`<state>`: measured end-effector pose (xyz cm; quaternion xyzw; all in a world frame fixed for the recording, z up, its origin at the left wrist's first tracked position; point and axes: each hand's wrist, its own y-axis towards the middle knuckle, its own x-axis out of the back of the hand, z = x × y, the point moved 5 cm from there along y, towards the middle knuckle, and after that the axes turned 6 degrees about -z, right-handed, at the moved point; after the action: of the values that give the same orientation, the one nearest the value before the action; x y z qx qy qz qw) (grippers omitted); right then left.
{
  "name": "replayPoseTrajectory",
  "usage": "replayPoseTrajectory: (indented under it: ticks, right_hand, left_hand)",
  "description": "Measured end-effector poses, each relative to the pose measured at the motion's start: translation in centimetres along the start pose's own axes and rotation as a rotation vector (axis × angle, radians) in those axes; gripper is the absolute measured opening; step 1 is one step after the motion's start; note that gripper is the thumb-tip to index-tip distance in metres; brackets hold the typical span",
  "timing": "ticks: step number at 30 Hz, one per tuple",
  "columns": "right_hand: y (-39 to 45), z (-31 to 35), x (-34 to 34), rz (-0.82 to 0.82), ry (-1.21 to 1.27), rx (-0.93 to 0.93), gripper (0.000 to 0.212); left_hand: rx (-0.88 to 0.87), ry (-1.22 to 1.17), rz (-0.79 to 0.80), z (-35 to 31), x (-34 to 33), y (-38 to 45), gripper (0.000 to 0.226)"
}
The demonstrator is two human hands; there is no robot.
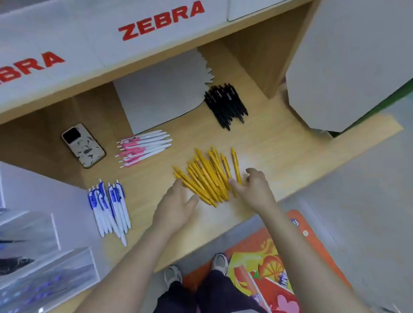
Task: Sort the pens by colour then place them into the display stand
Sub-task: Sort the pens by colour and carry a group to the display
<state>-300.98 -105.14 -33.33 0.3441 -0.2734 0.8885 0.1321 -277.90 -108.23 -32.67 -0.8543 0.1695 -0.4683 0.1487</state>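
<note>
Here, on the wooden counter [288,153], four colour groups lie well apart, and I judge the step in hand to be squaring the yellow pens [208,177] into one bundle: this goes best if both palms sweep inward evenly, so the stray pen at the right edge joins the fan before any lift toward the clear display stand [39,276] at far left. My left hand [176,204] lies with fingers loosely straight, tips touching the pile's left edge, while my right hand [255,185] has relaxed, slightly spread fingers touching its right edge, pinching nothing.
</note>
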Motion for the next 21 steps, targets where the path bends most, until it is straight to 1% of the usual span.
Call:
replayPoseTrajectory:
  ticks: [1, 2, 4, 5, 7, 9, 13, 16, 18, 19, 21]
  right_hand:
    - [1.0, -0.2, -0.4, 0.012, 0.003, -0.007, 0.052]
    - [1.9, -0.2, -0.6, 0.004, 0.005, 0.009, 0.044]
    - [3.2, 0.6, -1.1, 0.006, 0.015, 0.035, 0.042]
    - [3.7, 1.1, -1.3, 0.021, 0.028, 0.039, 0.046]
    - [4.7, 2.1, -1.9, 0.049, 0.057, 0.044, 0.061]
    - [5.2, 2.8, -2.4, 0.082, 0.077, 0.016, 0.063]
    - [5.9, 3.5, -3.1, 0.121, 0.064, -0.004, 0.050]
    - [6.3, 3.7, -3.1, 0.146, 0.062, -0.031, 0.040]
    - [6.5, 3.8, -3.3, 0.179, 0.075, -0.042, 0.033]
    - [6.6, 3.9, -3.5, 0.193, 0.077, -0.041, 0.033]
    - [6.6, 4.0, -3.5, 0.200, 0.077, -0.040, 0.037]
  left_hand:
    - [0.032, -0.072, -0.021, -0.2, -0.4, 1.0, 0.075]
    - [0.059, -0.151, -0.062, -0.7, -0.5, 1.9, 0.076]
    - [0.126, -0.313, -0.140, -1.8, -0.6, 3.5, 0.075]
    - [0.170, -0.373, -0.147, -2.4, -0.6, 4.2, 0.076]
    - [0.259, -0.452, -0.139, -3.0, -1.1, 5.4, 0.081]
    - [0.313, -0.483, -0.137, -3.1, -1.7, 6.2, 0.081]
    - [0.370, -0.480, -0.137, -2.7, -2.6, 7.3, 0.063]
    - [0.417, -0.602, -0.098, -2.1, -3.1, 7.7, 0.047]
    - [0.407, -0.646, -0.099, -2.0, -3.3, 7.8, 0.029]
    - [0.396, -0.651, -0.115, -2.1, -3.3, 7.7, 0.026]
    - [0.386, -0.676, -0.138, -2.1, -3.2, 7.5, 0.027]
